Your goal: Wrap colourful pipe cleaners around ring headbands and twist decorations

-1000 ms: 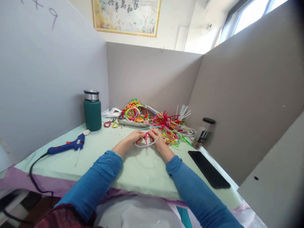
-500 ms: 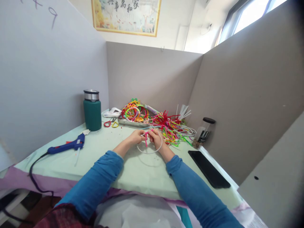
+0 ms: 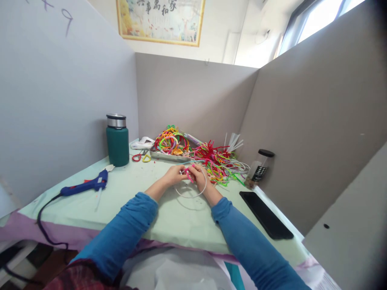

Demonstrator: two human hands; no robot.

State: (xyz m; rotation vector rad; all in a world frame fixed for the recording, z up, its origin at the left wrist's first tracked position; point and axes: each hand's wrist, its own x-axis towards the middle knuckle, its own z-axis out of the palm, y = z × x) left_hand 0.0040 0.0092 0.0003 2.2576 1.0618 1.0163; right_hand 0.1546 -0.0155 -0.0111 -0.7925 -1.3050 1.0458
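two hands working a pink fuzzy stem on a white hoop above the worktop

the left hand (image 3: 175,176) is pinching the pink stem (image 3: 189,176) and the upper left of the white hoop (image 3: 191,197) in its grip; the right hand (image 3: 198,176) is grasping the stem's other side, the hoop curving past its fingers and hanging toward the worktop's (image 3: 169,217) front edge. the metal tray (image 3: 169,157) of colourful rings is sitting toward the back edge, a tangle of stems (image 3: 216,161) lying beside it. the blue glue gun (image 3: 86,186) is resting near the left edge, the black phone (image 3: 266,215) along the right edge.
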